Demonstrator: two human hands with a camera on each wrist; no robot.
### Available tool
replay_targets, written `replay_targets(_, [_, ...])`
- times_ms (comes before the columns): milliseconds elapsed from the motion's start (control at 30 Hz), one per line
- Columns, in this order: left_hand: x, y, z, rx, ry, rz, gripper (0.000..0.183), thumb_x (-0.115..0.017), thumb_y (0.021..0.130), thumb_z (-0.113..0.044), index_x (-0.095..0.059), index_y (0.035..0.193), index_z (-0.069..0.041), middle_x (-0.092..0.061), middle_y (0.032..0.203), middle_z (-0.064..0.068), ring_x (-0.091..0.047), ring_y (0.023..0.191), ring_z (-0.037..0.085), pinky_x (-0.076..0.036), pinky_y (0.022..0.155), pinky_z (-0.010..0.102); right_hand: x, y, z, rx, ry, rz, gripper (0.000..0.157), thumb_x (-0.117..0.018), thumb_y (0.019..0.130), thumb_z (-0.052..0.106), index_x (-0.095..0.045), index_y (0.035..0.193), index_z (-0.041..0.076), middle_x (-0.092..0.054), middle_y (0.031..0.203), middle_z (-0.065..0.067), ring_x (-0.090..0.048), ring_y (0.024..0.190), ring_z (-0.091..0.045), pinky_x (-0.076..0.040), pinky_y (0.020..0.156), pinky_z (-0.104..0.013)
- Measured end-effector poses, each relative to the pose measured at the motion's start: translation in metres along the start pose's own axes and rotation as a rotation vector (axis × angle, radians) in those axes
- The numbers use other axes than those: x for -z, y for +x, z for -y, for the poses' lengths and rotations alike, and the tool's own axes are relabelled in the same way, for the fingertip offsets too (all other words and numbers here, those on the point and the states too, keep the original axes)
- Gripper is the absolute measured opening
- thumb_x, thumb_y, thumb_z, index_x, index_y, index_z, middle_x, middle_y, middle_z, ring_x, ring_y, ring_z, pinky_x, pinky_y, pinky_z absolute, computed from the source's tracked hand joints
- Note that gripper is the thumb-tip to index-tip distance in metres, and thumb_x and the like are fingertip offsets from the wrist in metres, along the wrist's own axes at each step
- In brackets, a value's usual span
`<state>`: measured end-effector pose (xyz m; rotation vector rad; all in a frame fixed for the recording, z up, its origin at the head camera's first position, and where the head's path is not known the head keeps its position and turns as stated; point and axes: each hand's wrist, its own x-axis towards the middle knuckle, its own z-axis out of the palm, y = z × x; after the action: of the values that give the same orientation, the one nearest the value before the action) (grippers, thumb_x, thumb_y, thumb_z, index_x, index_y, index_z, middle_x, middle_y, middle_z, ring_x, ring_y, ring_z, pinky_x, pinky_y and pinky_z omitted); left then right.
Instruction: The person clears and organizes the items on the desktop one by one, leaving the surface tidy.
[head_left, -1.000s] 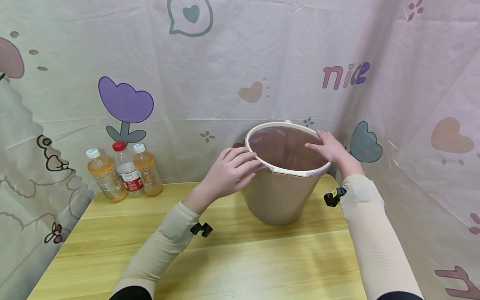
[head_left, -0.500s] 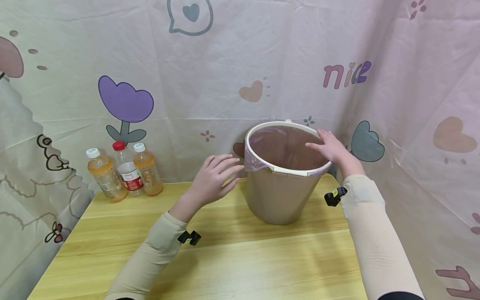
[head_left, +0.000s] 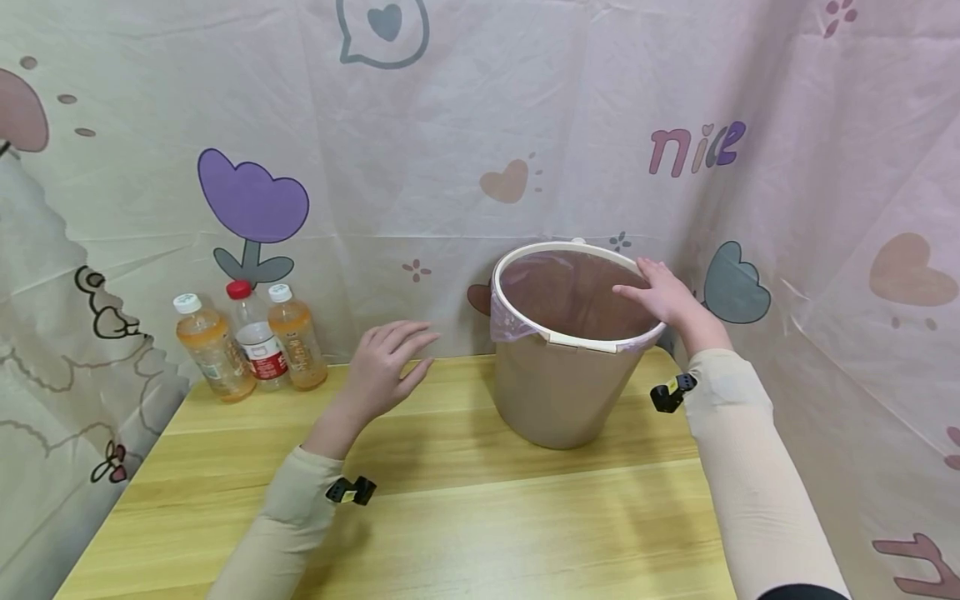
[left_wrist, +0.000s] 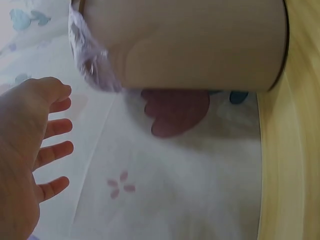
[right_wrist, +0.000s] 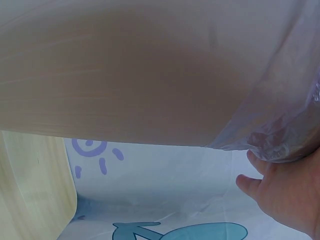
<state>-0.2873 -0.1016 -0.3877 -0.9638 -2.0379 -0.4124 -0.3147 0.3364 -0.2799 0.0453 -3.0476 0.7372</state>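
Observation:
A beige trash bin (head_left: 564,396) stands upright at the back of the table, with a pale ring around its mouth. A thin purple-tinted plastic bag (head_left: 512,321) lines it and hangs over the rim on the left side. My right hand (head_left: 670,302) rests on the rim's right side, fingers extended and thumb toward the opening; the right wrist view shows it against the bag (right_wrist: 280,135). To the left of the bin, my left hand (head_left: 386,367) hovers above the table with relaxed, spread fingers, holding nothing and apart from the bin.
Three bottles stand together at the table's back left: an orange one with a white cap (head_left: 213,354), a clear one with a red cap (head_left: 260,346) and another orange one (head_left: 297,342). A printed curtain (head_left: 420,167) hangs behind the wooden table (head_left: 465,533).
My left hand has come off the bin's left rim and moved left and slightly down, exposing the bag's folded-over edge there. My right hand has stayed on the rim.

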Motion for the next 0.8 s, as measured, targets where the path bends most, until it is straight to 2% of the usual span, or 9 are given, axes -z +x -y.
replay_targets(133, [0.007, -0.01, 0.009, 0.055, 0.005, -0.007, 0.033, -0.067, 0.09, -0.028, -0.068, 0.119, -0.011, -0.068, 0.121, 0.011, -0.062, 0.111, 0.031, -0.049, 0.088, 0.053, 0.0, -0.001, 0.0, 0.0, 0.004, 0.002, 0.088, -0.046, 0.097, 0.053, -0.001, 0.156, 0.006, 0.001, 0.163, -0.021, 0.009, 0.15, -0.041, 0.0, 0.117, -0.065])
replay_targets(200, [0.01, -0.015, 0.014, 0.081, 0.01, -0.014, 0.039, -0.074, 0.081, -0.02, -0.068, 0.118, -0.011, -0.068, 0.119, 0.012, -0.064, 0.108, 0.032, -0.05, 0.086, 0.054, 0.0, 0.0, -0.001, 0.001, 0.004, 0.0, 0.087, -0.046, 0.098, 0.052, -0.001, 0.156, 0.006, 0.001, 0.163, -0.021, 0.01, 0.15, -0.041, 0.0, 0.117, -0.065])
replay_targets(367, [0.021, -0.027, 0.026, 0.152, 0.033, -0.007, 0.033, -0.065, 0.09, -0.029, -0.069, 0.117, -0.01, -0.07, 0.116, 0.011, -0.068, 0.101, 0.031, -0.053, 0.082, 0.051, 0.0, -0.001, -0.001, 0.007, 0.01, -0.003, 0.088, -0.047, 0.097, 0.053, -0.002, 0.156, 0.006, 0.0, 0.163, -0.021, 0.009, 0.15, -0.042, -0.001, 0.117, -0.065])
replay_targets(500, [0.03, -0.034, 0.035, 0.197, 0.051, -0.011, 0.038, -0.055, 0.097, -0.039, -0.07, 0.115, -0.01, -0.073, 0.11, 0.011, -0.07, 0.095, 0.031, -0.054, 0.077, 0.05, 0.001, -0.002, -0.001, 0.005, 0.022, -0.001, 0.089, -0.047, 0.097, 0.054, -0.001, 0.156, 0.007, 0.001, 0.163, -0.021, 0.01, 0.15, -0.041, 0.0, 0.117, -0.065])
replay_targets(700, [0.041, -0.045, 0.047, 0.279, 0.091, -0.039, 0.031, -0.07, 0.085, -0.026, -0.072, 0.111, -0.009, -0.075, 0.102, 0.012, -0.07, 0.089, 0.033, -0.054, 0.072, 0.05, 0.001, -0.001, -0.002, 0.003, 0.024, 0.003, 0.087, -0.048, 0.097, 0.051, -0.001, 0.156, 0.007, 0.001, 0.163, -0.02, 0.01, 0.15, -0.041, 0.0, 0.117, -0.065])
replay_targets(800, [0.046, -0.051, 0.053, 0.32, 0.117, -0.05, 0.031, -0.073, 0.083, -0.025, -0.072, 0.109, -0.008, -0.075, 0.099, 0.013, -0.07, 0.086, 0.034, -0.054, 0.07, 0.049, 0.001, -0.001, -0.001, 0.008, 0.022, 0.004, 0.087, -0.048, 0.097, 0.051, -0.002, 0.156, 0.006, 0.0, 0.163, -0.021, 0.01, 0.15, -0.041, 0.0, 0.117, -0.065])
